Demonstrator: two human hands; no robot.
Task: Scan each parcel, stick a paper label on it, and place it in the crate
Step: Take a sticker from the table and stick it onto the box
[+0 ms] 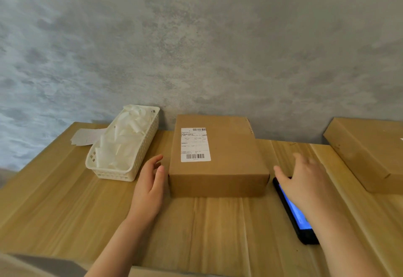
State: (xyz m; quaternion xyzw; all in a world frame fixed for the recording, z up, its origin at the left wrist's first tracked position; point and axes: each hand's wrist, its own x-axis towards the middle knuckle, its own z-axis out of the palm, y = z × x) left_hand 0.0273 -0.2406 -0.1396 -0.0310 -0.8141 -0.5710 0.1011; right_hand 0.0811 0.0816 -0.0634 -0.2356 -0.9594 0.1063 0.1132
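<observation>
The brown cardboard parcel lay flat on the wooden bench, long axis running toward the wall, label up. Both hands were relaxed: left hand beside it, right hand over a black phone.

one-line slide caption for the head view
Open hands, left and right, flank a labelled parcel on the table, a phone under the right.

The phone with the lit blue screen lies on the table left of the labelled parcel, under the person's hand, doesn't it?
Not quite: the head view shows the phone lying right of the labelled parcel, not left. It does lie on the table, screen lit blue, with the right hand over it. The left hand is beside the parcel's left side.
</observation>
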